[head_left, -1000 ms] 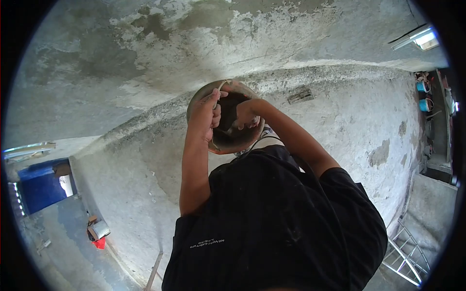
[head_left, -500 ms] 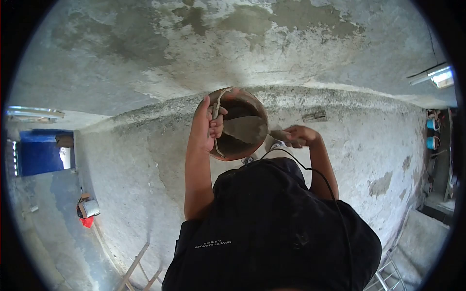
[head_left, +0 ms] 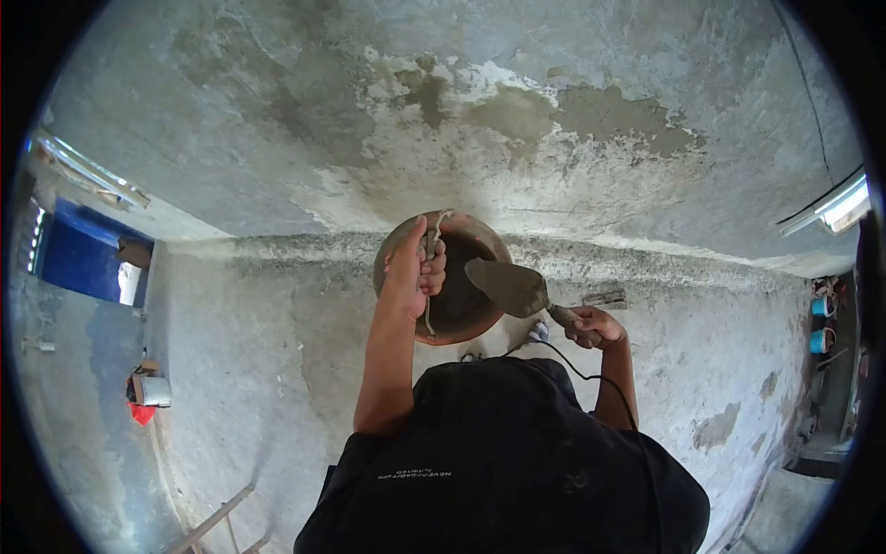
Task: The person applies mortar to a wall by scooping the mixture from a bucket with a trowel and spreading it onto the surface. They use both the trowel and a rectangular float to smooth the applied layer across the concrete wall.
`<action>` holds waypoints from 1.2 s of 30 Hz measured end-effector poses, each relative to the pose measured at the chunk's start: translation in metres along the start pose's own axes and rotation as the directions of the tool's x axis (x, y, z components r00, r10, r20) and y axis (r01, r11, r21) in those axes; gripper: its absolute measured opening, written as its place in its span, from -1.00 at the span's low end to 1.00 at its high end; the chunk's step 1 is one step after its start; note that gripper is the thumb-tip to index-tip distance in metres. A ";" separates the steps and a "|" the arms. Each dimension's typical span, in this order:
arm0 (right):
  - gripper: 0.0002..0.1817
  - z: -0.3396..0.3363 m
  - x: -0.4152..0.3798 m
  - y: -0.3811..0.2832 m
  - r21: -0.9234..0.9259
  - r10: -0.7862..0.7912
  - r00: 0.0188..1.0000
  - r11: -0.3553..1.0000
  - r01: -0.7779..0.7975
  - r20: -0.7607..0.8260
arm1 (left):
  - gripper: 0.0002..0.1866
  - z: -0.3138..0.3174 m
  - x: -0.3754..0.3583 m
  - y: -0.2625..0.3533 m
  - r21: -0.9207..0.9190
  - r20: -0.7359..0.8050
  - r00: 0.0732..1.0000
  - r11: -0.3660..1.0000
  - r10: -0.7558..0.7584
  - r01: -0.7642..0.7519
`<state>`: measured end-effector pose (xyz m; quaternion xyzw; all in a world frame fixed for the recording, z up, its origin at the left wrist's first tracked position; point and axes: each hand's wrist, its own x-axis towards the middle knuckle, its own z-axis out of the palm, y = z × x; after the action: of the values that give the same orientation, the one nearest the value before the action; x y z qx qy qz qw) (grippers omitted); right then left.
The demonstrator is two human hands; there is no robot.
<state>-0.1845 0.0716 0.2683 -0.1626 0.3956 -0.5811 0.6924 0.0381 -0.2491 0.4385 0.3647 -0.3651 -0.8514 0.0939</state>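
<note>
A round reddish-brown bucket (head_left: 478, 334) hangs in front of my body, its inside dark and smeared with grey mortar. My left hand (head_left: 426, 272) is closed around the bucket's rope handle (head_left: 443, 218) at the left part of the opening. In my right hand (head_left: 598, 328) I grip the handle of a trowel (head_left: 509, 288), which is coated in grey mortar. The trowel's blade points left, over the right rim of the bucket. How much mortar lies in the bucket is hard to make out.
Ahead stands a patchy plaster wall (head_left: 517, 120) with damp grey areas. A thin black cable (head_left: 591, 377) runs across my shirt. Blue buckets (head_left: 820, 342) are far right; a white container (head_left: 155, 391) with a red bag is at left. A wooden frame (head_left: 217, 519) stands lower left.
The trowel has come up out of the bucket, and its blade is now above the rim. My right hand has moved down and slightly right in view. The camera has tilted up toward the wall.
</note>
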 end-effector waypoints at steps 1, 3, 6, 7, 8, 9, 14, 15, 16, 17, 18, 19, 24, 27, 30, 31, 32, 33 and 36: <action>-0.42 0.000 0.000 -0.001 0.004 -0.012 1.000 1.000 0.012 0.002 | -0.43 -0.002 0.000 0.002 -0.001 0.001 1.000 1.000 0.002 -0.002; -0.43 0.006 0.000 -0.005 -0.043 -0.028 1.000 0.999 0.027 -0.010 | -0.44 -0.006 -0.001 0.004 -0.021 0.020 1.000 1.000 0.021 -0.020; -0.47 0.011 0.004 -0.009 -0.096 -0.086 0.996 0.992 0.085 -0.012 | -0.44 -0.006 -0.005 0.005 -0.038 0.029 0.999 0.998 0.042 -0.041; -0.47 0.012 0.007 -0.011 -0.074 -0.079 0.997 0.994 0.078 -0.003 | -0.44 -0.006 -0.005 0.001 -0.048 0.029 0.999 0.998 0.032 -0.031; -0.48 0.012 0.010 -0.011 -0.051 -0.073 0.997 0.996 0.074 0.008 | -0.44 -0.006 -0.004 -0.001 -0.063 0.054 0.998 0.998 0.012 -0.009; -0.48 0.012 0.013 -0.012 -0.052 -0.067 0.998 0.996 0.067 0.004 | -0.44 -0.007 -0.003 -0.002 -0.076 0.080 0.997 0.997 -0.002 0.008; -0.42 0.012 0.013 -0.010 -0.022 -0.123 0.992 0.992 0.123 0.000 | -0.46 -0.009 0.005 -0.013 -0.074 0.065 0.998 0.997 -0.022 0.027; -0.38 0.008 0.013 -0.008 -0.039 -0.156 0.988 0.987 0.155 -0.018 | -0.46 -0.008 0.008 -0.013 -0.063 0.071 0.997 0.997 -0.029 0.033; -0.38 0.005 0.011 -0.010 -0.051 -0.180 0.983 0.983 0.179 -0.021 | -0.46 -0.008 0.013 -0.012 -0.051 0.092 0.996 0.998 -0.017 0.021; -0.38 0.005 0.007 -0.013 -0.020 -0.150 0.989 0.988 0.150 -0.001 | -0.47 -0.010 0.017 -0.013 -0.070 0.104 0.994 0.997 -0.028 0.036; -0.37 0.006 0.002 -0.012 0.016 -0.121 0.993 0.993 0.121 0.014 | -0.47 -0.010 0.020 -0.014 -0.086 0.117 0.992 0.995 -0.048 0.058; -0.38 0.004 0.000 -0.007 -0.015 -0.153 0.987 0.988 0.153 -0.047 | -0.47 -0.008 0.022 -0.016 -0.094 0.106 0.993 0.993 -0.054 0.064; -0.35 0.006 -0.011 -0.005 -0.020 -0.179 0.980 0.984 0.178 -0.092 | -0.48 0.006 0.035 -0.017 -0.074 0.123 0.988 0.991 -0.097 0.107; -0.36 0.001 -0.014 0.007 0.031 -0.172 0.977 0.984 0.178 -0.125 | -0.48 0.015 0.040 -0.016 -0.053 0.103 0.991 0.994 -0.090 0.096; -0.36 -0.008 -0.011 0.005 0.088 -0.156 0.983 0.982 0.165 -0.093 | -0.49 0.021 0.054 -0.012 -0.035 0.119 0.988 0.994 -0.099 0.104; -0.36 -0.010 -0.011 0.005 0.076 -0.156 0.982 0.983 0.164 -0.112 | -0.49 0.024 0.057 -0.012 -0.033 0.114 0.988 0.993 -0.104 0.109; -0.35 -0.007 -0.011 0.000 0.063 -0.155 0.979 0.984 0.164 -0.130 | -0.49 0.028 0.061 -0.010 -0.038 0.090 0.991 0.994 -0.100 0.104; -0.37 -0.001 -0.010 -0.010 0.036 -0.170 0.976 0.984 0.177 -0.134 | -0.50 0.034 0.067 -0.007 -0.040 0.068 0.993 0.995 -0.092 0.095; -0.37 -0.008 -0.001 -0.019 0.039 -0.224 0.966 0.972 0.231 -0.129 | -0.50 0.046 0.082 -0.001 -0.020 0.059 0.992 0.994 -0.107 0.108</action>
<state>-0.2037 0.0694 0.2765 -0.1518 0.4007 -0.6760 0.5995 -0.0522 -0.2582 0.4140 0.3578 -0.3374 -0.8697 0.0413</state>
